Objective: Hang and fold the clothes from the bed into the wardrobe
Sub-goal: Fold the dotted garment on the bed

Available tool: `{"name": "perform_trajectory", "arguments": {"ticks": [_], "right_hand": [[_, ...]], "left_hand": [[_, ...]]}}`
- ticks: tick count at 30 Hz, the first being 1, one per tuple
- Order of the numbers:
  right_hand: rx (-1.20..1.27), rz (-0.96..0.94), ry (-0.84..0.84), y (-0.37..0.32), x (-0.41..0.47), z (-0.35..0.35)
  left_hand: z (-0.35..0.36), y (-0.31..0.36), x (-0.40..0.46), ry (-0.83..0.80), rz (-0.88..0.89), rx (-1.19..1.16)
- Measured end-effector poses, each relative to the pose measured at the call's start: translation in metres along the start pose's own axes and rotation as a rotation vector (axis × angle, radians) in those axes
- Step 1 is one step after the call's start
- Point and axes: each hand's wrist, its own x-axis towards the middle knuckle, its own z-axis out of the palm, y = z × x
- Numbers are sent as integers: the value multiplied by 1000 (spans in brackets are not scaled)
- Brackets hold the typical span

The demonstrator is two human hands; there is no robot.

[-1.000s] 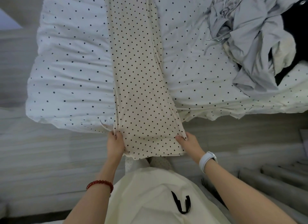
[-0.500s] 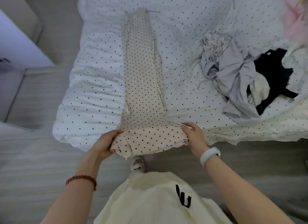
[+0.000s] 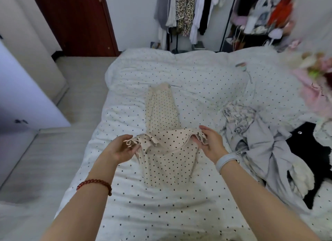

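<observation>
A cream garment with black dots [image 3: 165,151] lies lengthwise on the white dotted bed [image 3: 197,75]. Its near end is lifted off the bed and carried over the part still lying flat. My left hand [image 3: 120,149] pinches the left corner of that raised end, where a small tie string shows. My right hand [image 3: 210,143] pinches the right corner. A heap of grey, white and black clothes [image 3: 269,151] sits on the bed to the right. At the back, past the bed, hangs a row of clothes on an open wardrobe rail [image 3: 183,12].
A dark red door [image 3: 75,20] stands at the back left. A white cabinet [image 3: 21,100] lines the left side beside a strip of grey floor [image 3: 71,100]. Pink and white soft things [image 3: 316,82] lie blurred at the bed's right edge. Cluttered shelves [image 3: 260,16] fill the back right.
Both hands lifted the garment's near end from the bed's edge and carried it forward over the rest. The view tilted up, so the door and wardrobe now show.
</observation>
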Motion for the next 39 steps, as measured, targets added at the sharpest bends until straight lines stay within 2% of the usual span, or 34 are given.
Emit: {"name": "perform_trajectory", "arguments": {"ticks": [4,10,17,23,26,27,28,31,33,34,36,37,39], "right_hand": [[123,-7,48,-34,75,68],[133,-44,57,-62,168,148],[-32,-54,33,-88,277,226],[-135,-8,27,-87,373,262],[-226,-7,-107,-82,406,259],[-326,-14,-137,-79,416,255],[-451,-27,-154,-74,426,251],[-898,-216,-201,-50,440,229],[-1255,-419,-300,-33,446,215],[-1487,-521,-345,-26,450,210],[-1903,-600,-423,-12,457,203],[-2034,-561,-452,-6,460,200],[-2162,-461,-476,4,463,193]], "left_hand": [[43,71,58,-6,-67,-127],[98,150,142,10,-104,-398],[151,223,233,59,-61,-286],[179,262,314,70,-5,-330],[186,266,348,8,71,-418],[189,263,357,-8,122,-357],[189,259,371,32,200,-195],[178,229,399,184,545,599],[164,204,418,102,775,1103],[158,192,429,47,827,1374],[147,175,448,28,770,1835],[145,170,454,55,708,1974],[143,162,461,114,647,2085]]}}
